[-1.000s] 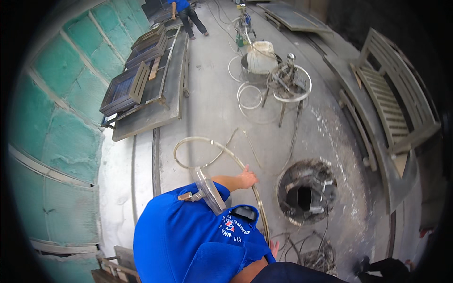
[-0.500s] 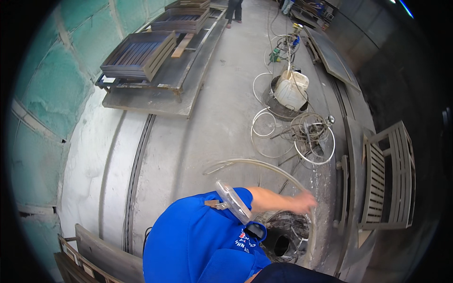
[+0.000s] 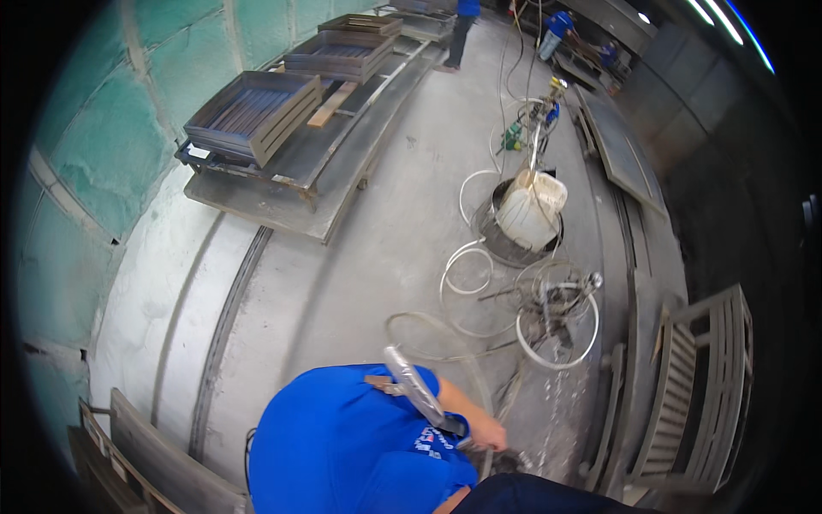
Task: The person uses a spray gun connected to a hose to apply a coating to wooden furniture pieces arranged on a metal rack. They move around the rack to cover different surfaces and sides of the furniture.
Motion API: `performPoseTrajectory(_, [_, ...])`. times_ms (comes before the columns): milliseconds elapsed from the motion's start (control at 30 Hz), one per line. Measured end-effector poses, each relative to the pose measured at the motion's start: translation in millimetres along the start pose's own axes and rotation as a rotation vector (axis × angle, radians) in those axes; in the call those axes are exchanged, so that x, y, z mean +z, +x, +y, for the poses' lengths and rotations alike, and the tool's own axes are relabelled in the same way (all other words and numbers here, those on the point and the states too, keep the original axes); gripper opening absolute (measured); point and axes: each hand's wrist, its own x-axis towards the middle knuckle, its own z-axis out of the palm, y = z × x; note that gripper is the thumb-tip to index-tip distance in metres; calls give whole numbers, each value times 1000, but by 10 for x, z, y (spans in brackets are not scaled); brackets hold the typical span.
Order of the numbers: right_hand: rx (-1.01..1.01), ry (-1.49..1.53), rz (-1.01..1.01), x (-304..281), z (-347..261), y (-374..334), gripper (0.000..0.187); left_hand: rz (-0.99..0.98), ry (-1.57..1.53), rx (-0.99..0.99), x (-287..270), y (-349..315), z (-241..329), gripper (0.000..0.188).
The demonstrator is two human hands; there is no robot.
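Note:
My left arm reaches out from a blue sleeve near the bottom middle. Its hand (image 3: 490, 434) is closed around a pale, translucent hose (image 3: 476, 373), fingers pointing down. The hose loops away across the grey floor and continues below the hand. Just beyond the fingers lies a dark, messy patch (image 3: 514, 461), mostly hidden by my arm and dark trousers. Only a sliver of my other forearm shows at the lower edge, and my right hand is out of the picture. A clear plastic piece (image 3: 413, 385) sits at my shoulder.
Ahead are a wheeled-looking stand with coiled hoses (image 3: 561, 300) and a black tub (image 3: 519, 248) bearing a whitish jug (image 3: 533, 210). Slatted wooden frames (image 3: 253, 116) stand on a platform at left. A slatted bench-like piece (image 3: 698, 394) is at right. Several people are farther back.
My left hand has moved left and down with the hose, whose arc has shifted. The view has tilted, and the dark container below is now mostly hidden.

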Motion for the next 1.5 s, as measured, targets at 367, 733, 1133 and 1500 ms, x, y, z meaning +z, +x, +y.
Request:
performPoseTrajectory(367, [389,-549,-131,1467,-31,2153,64,562,-46,-1677,-914,-3068,-1234,31])
performPoseTrajectory(733, [562,-804,-54,1117,371,2684,68,431,-283,-1833,301,-3993,-169,41])
performPoseTrajectory(1133, [116,-566,369,492,875,2625,37,928,-600,-1738,-311,-4964,-323,15])
performPoseTrajectory(1500, [-224,-473,301,2351,-683,4584,44,892,-580,-1951,-1013,-4198,160,25])
